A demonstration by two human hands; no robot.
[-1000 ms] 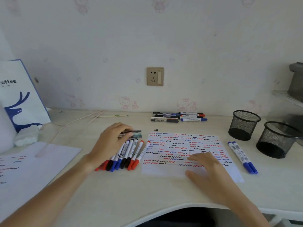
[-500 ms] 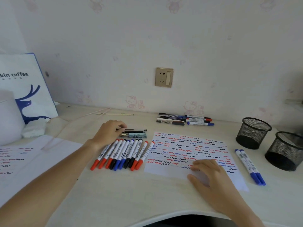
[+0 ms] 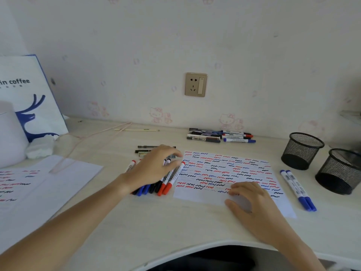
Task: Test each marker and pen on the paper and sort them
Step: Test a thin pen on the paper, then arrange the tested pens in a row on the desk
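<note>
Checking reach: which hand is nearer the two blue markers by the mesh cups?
Right hand, resting on the test paper beside the two blue markers; left hand lies beyond it.

We see soft, even daylight with faint shadows and no glare. The left hand (image 3: 154, 167) is motion-blurred. Wide-angle distortion curves the tabletop (image 3: 136, 222) front edge; fine detail looks soft.

A home bedroom or study corner: pale cartoon-cat wallpaper (image 3: 158, 115) covers the far wall above a light wooden desk (image 3: 156, 222), with a gold wall socket (image 3: 196, 84) and a coffee-shop paper bag (image 3: 29, 94) at far left.
</note>
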